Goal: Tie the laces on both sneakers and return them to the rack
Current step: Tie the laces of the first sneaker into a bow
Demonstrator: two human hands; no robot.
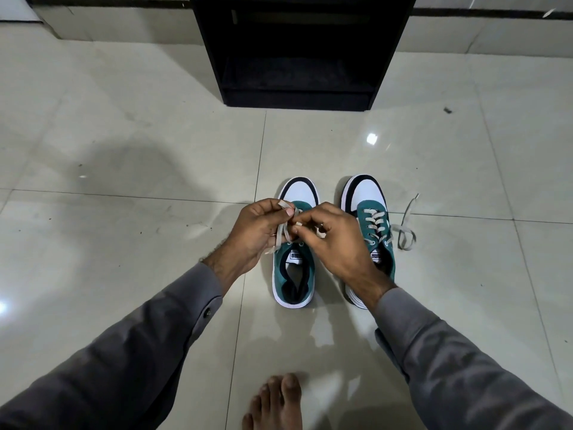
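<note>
Two teal, white and black sneakers stand side by side on the tiled floor, toes pointing away from me. Over the left sneaker point(293, 274), my left hand point(252, 235) and my right hand point(338, 240) each pinch part of its beige lace point(283, 234) above the tongue. The hands hide most of that lacing. The right sneaker point(370, 209) stands untouched; its loose lace point(404, 231) trails onto the floor to the right. The black shoe rack point(297, 51) stands open straight ahead, beyond the sneakers.
Glossy pale floor tiles point(124, 181) surround the shoes. My bare foot point(276, 401) rests at the bottom centre. A low wall skirting point(480, 29) runs behind the rack. A small dark speck point(447, 110) lies on the floor at the right.
</note>
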